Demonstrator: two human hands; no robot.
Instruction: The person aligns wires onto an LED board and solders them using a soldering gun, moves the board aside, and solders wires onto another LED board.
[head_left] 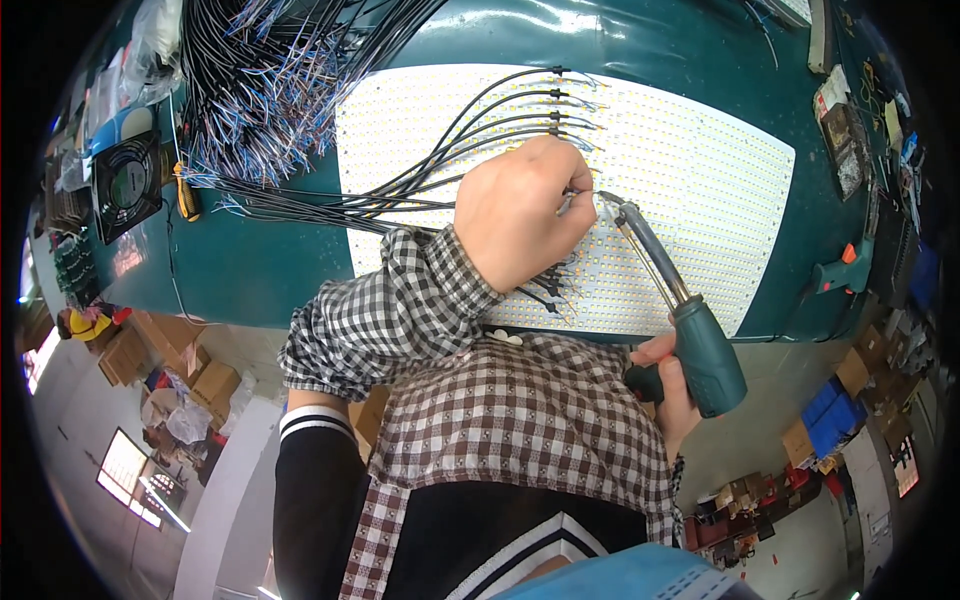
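A white LED panel (700,190), dotted with rows of small yellowish LEDs, lies on the green table. My left hand (525,205) rests over its middle, fingers pinched round a black cable (420,208) whose thin wire end points right; the pinch itself is partly hidden. In my right hand (677,395) is a green soldering gun (712,360), gripped by its handle. Its long metal tip reaches up-left to the wire end beside my left fingertips. Above my left hand, several black cables (520,95) lie with their coloured wire ends on the panel; more ends show below it.
A big bundle of black cables (270,110) with stripped blue, red and white wires covers the table's far left. Beside it are a yellow-handled screwdriver (187,195) and a black fan (128,188). At the right lie a green glue gun (845,272) and a dirty box (842,140).
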